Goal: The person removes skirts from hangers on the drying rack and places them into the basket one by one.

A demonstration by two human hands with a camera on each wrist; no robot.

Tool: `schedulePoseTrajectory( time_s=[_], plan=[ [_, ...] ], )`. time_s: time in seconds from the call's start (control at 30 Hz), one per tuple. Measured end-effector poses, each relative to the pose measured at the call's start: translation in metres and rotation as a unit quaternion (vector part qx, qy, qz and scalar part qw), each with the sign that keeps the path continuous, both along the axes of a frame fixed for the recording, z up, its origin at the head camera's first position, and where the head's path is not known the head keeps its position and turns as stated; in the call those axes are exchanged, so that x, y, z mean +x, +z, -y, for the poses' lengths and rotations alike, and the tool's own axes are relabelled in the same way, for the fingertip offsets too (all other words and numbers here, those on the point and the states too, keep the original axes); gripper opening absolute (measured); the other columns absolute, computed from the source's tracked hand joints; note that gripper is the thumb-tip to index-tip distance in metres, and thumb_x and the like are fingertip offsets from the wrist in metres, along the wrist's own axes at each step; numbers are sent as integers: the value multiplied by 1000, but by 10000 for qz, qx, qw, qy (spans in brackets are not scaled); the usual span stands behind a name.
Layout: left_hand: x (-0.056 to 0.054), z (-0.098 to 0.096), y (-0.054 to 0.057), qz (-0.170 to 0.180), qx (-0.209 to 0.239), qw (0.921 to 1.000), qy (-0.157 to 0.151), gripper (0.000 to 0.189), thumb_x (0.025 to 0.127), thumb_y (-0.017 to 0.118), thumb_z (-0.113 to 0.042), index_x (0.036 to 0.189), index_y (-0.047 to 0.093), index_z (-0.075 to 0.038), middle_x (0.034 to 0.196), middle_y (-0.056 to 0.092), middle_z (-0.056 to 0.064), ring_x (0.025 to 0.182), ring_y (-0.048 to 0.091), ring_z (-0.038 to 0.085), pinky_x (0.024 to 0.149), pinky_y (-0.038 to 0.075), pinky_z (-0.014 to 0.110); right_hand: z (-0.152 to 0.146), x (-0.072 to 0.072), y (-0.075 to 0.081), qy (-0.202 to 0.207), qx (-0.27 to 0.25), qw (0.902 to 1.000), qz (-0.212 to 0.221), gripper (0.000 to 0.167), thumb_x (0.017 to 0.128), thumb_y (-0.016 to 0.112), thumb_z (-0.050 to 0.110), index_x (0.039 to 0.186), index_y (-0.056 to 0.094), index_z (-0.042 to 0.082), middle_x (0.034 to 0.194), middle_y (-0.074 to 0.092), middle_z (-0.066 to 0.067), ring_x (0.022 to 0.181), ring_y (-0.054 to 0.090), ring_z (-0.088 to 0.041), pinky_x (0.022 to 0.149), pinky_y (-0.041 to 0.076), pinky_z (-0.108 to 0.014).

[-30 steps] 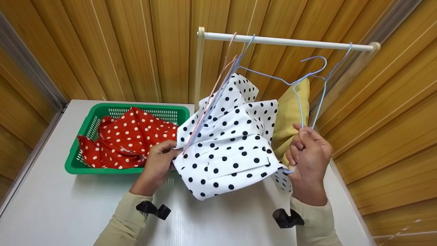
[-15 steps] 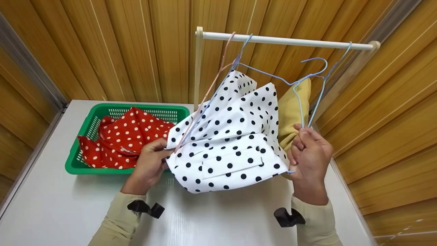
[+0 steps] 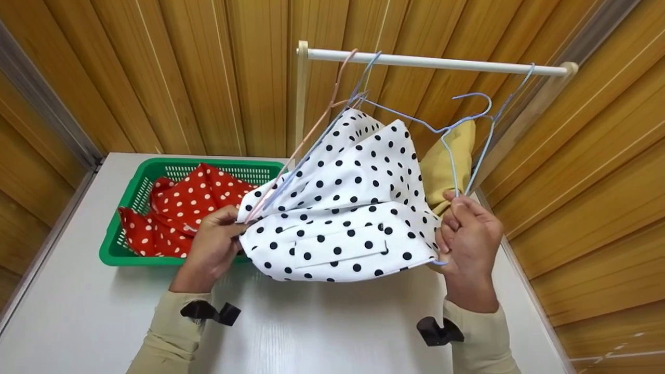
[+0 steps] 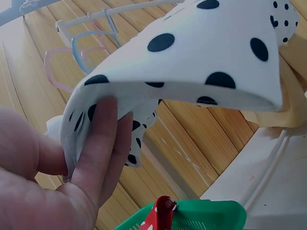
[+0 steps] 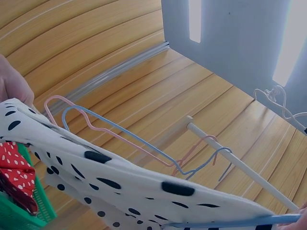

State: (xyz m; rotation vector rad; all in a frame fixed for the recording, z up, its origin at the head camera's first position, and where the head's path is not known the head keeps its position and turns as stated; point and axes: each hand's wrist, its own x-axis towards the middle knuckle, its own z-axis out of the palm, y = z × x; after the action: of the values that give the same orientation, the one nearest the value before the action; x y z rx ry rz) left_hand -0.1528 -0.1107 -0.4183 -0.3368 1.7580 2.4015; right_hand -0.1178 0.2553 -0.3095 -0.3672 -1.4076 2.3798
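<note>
A white garment with black dots (image 3: 358, 182) is stretched between both hands in the head view; its exact kind is unclear. My left hand (image 3: 210, 246) pinches its left edge, thumb on one side and fingers inside the fold in the left wrist view. With curled fingers my right hand (image 3: 470, 239) grips a blue hanger (image 3: 451, 156) at the garment's right side. The hanger's hook points up, apart from the rail. In the right wrist view, a bar of the blue hanger (image 5: 240, 222) runs into the cloth; its far end is hidden.
Pink (image 3: 332, 101) and blue hangers hang on the white rail (image 3: 431, 61), overlapping the garment's left side. A yellow cloth (image 3: 441, 161) hangs behind the right hand. Left stands a green basket (image 3: 117, 244) holding a red cloth with white dots (image 3: 192, 202).
My left hand has moved left and slightly up, drawing the garment's edge wider and flatter. My right hand stays nearly in place, still gripping the blue hanger, whose hook has tipped slightly left.
</note>
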Motion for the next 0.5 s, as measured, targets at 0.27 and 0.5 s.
schedulePoseTrajectory(
  time_s=[0.27, 0.5],
  plan=[
    [-1, 16, 4, 64, 36, 9999, 132, 30, 101, 61, 2, 88, 81, -17, 112, 60, 3, 108, 59, 20, 85, 62, 24, -2, 1, -2, 12, 94, 9999, 136, 30, 106, 45, -1, 93, 72, -4, 53, 37, 3, 34, 28, -6, 31, 23, -18],
    [-10, 24, 10, -78, 292, 9990, 339, 35, 102, 59, 1, 87, 83, -20, 113, 58, 2, 111, 55, 20, 84, 61, 22, 2, -1, -3, 161, 427, 9989, 86, 25, 107, 46, 2, 99, 68, -5, 53, 35, 4, 36, 26, -7, 33, 24, -18]
  ],
)
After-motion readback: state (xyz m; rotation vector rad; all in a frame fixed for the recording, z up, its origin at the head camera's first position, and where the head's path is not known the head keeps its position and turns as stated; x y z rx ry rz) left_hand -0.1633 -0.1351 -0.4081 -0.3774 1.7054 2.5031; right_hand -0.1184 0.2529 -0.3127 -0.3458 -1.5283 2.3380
